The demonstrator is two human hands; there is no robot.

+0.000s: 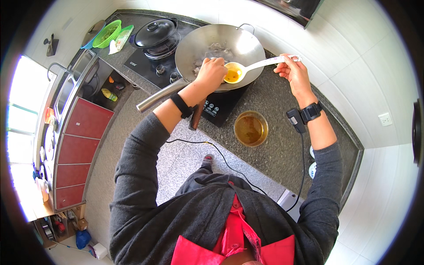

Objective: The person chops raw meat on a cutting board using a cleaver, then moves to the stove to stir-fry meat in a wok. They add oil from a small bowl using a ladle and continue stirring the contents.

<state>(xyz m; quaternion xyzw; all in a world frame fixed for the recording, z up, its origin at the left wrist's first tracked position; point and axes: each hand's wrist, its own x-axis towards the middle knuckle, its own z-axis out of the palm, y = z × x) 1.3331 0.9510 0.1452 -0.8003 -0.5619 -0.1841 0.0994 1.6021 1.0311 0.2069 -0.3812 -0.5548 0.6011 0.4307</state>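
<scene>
My right hand (294, 73) grips the patterned end of a white ladle's handle (265, 62). The ladle's bowl (233, 73) holds some yellow liquid and hangs over the near side of a large steel wok (188, 46). Right beside that bowl is my left hand (212, 73), its fingers curled; whether they pinch anything is hidden. Greyish pieces of food (217, 49) lie in the wok. From under my left wrist a wooden utensil handle (197, 114) sticks out. A glass bowl of amber liquid (250, 128) stands on the counter nearer me.
A black lidded pot (156, 33) sits on the other burner of the black cooktop (140, 63). The wok's long steel handle (162, 96) points toward me on the left. Green basket (107, 34) stands at the far left. A black cable (302, 165) hangs from my right wrist.
</scene>
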